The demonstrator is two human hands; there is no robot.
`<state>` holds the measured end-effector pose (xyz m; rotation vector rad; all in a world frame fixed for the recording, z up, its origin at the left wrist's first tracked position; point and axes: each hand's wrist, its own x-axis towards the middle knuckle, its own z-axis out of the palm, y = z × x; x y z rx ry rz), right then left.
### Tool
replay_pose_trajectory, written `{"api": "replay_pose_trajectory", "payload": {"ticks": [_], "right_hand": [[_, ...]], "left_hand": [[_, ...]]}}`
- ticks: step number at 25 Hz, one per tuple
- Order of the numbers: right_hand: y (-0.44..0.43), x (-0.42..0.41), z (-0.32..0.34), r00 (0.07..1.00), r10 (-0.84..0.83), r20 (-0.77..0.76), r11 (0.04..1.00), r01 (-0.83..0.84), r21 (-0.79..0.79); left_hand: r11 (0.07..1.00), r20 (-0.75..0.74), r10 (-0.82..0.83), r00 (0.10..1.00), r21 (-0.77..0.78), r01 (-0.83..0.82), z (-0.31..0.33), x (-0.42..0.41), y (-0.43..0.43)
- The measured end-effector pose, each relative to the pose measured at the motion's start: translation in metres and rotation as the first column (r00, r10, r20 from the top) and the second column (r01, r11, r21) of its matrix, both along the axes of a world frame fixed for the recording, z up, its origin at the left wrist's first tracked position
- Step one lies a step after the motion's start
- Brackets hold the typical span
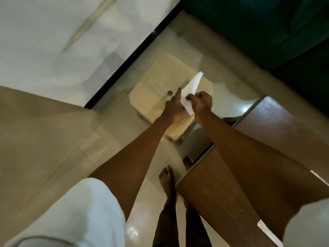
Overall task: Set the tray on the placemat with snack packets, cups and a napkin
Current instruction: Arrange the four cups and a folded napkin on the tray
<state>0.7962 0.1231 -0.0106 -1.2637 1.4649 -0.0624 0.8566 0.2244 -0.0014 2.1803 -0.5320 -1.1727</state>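
Observation:
A white folded napkin (191,90) is held out in front of me, above a cream plastic stool. My right hand (202,102) is closed on the napkin's lower part. My left hand (174,107) touches the napkin's left edge with its index finger stretched out along it. The napkin's tip points up and away from me. No tray, placemat, cups or snack packets appear in this view.
The cream plastic stool (160,82) stands on the pale tiled floor (114,136). A brown wooden table (222,193) runs along the right, under my right forearm. A white wall with a black skirting (135,56) is at left, and something dark green (258,32) sits at top right. My bare foot (167,182) is below.

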Motion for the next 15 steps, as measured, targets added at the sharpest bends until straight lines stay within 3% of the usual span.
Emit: {"api": "replay_pose_trajectory", "payload": {"ticks": [1,3,5,9,15], "right_hand": [[-0.003,0.001,0.016,0.998,-0.032,0.048,0.999,0.032,-0.001],[-0.008,-0.002,0.061,0.994,-0.056,0.096,0.997,0.06,-0.041],[-0.023,0.0,0.121,0.987,-0.091,0.132,0.989,0.105,-0.107],[-0.059,-0.008,0.287,0.93,-0.122,0.346,0.974,0.179,-0.136],[-0.099,-0.068,0.543,0.796,-0.082,0.599,0.907,0.308,-0.286]], "left_hand": [[0.998,0.0,0.054,0.999,-0.023,-0.053,0.009,0.002,-0.002],[0.957,-0.143,0.28,0.949,-0.042,-0.288,0.044,0.004,-0.007],[0.911,-0.247,0.379,0.892,-0.07,-0.406,0.099,0.009,-0.02],[0.873,-0.289,0.31,0.906,-0.29,-0.391,0.254,0.012,-0.06],[0.663,-0.365,0.118,0.924,-0.663,-0.347,0.518,-0.015,-0.137]]}}
